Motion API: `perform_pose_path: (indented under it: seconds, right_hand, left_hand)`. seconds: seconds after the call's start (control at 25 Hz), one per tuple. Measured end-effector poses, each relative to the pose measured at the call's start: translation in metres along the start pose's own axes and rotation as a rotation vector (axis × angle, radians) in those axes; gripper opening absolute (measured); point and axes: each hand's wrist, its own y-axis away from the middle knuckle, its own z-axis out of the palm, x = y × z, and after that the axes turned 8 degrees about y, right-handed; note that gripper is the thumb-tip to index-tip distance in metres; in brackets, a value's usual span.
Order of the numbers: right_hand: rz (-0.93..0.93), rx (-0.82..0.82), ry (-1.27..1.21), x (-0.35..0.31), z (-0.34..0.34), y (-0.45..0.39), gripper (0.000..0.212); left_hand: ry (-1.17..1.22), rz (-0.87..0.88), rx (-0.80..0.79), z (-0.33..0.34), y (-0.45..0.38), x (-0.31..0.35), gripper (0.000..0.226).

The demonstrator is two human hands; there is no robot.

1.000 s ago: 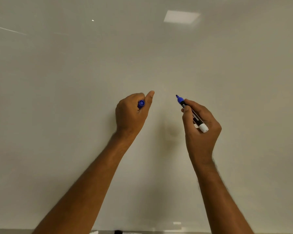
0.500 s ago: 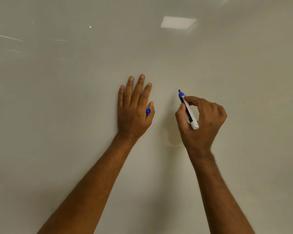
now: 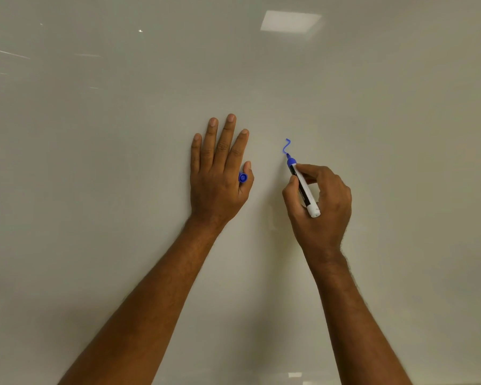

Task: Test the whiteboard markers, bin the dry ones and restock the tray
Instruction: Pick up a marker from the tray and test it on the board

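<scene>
I can make out white print on the black band of the marker [image 3: 303,187], right of center in the frame, but the letters are too blurred for me to read. The blue squiggle [image 3: 287,147] just above its tip spells nothing.

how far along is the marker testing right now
Done: the blue cap is off, pinched at the thumb of the left hand, whose fingers lie flat on the whiteboard. In hand: the right hand runs the blue marker and a solid blue squiggle shows, so it writes. Left: recapping; no tray, bin or other markers in view.
</scene>
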Motion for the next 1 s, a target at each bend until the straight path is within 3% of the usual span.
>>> perform_pose_path:
  seconds: [1.0]
  right_hand:
    - [0.082,-0.185,0.048,0.031,-0.018,0.114,0.021]
  left_hand:
    - [0.031,0.019,-0.051,0.008,0.058,0.008,0.056]
